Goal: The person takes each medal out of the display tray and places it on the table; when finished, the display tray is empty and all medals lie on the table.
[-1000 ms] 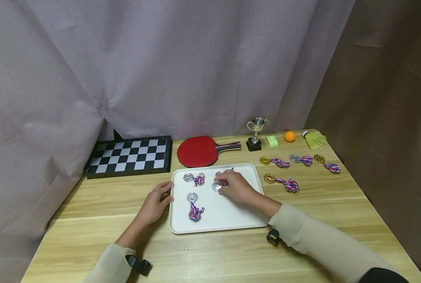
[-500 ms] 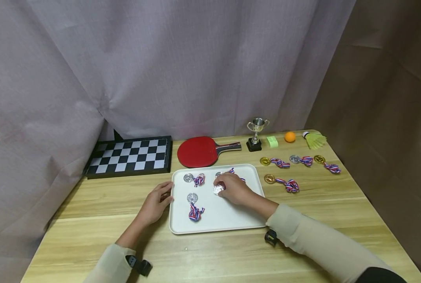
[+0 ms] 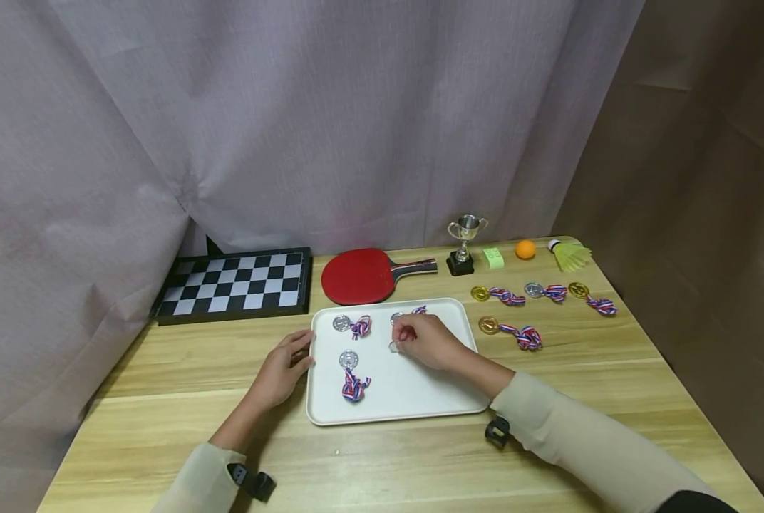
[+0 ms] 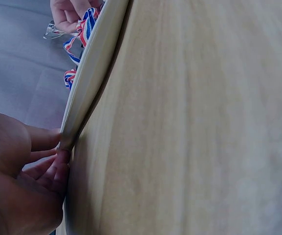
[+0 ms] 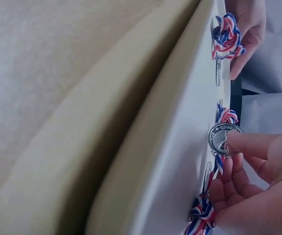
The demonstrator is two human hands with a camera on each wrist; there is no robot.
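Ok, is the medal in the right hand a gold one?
No, the right wrist view shows the right hand pinching a silver medal.

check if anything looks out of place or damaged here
The round silver medal on the pale wooden table, between two round gold medals, seems out of place: ribboned medals visible on the white rectangular tray are all silver. Nothing looks damaged.

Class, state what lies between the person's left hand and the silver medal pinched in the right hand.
The head view shows the left rim of the white tray, then two ribboned silver medals lying on that tray.
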